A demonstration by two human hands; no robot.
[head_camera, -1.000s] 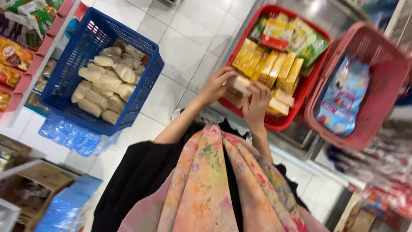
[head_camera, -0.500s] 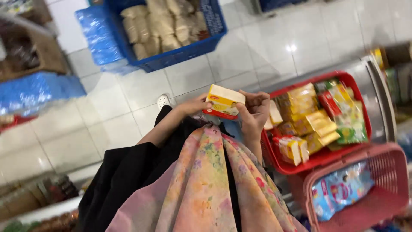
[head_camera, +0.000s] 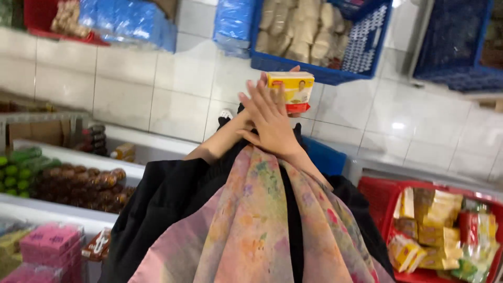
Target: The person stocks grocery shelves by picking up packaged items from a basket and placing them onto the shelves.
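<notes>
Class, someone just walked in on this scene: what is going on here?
A person in a shop aisle holds a small yellow box up in front of them. The right hand lies flat across the front, and the left hand is mostly hidden behind it. A blue basket of pale packets sits on the tiled floor, and a red basket of yellow packets is at lower right.

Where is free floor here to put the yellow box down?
Bare white floor tiles lie between the blue basket and the freezer edge, also right of the yellow box. The red basket is crowded with packets.
</notes>
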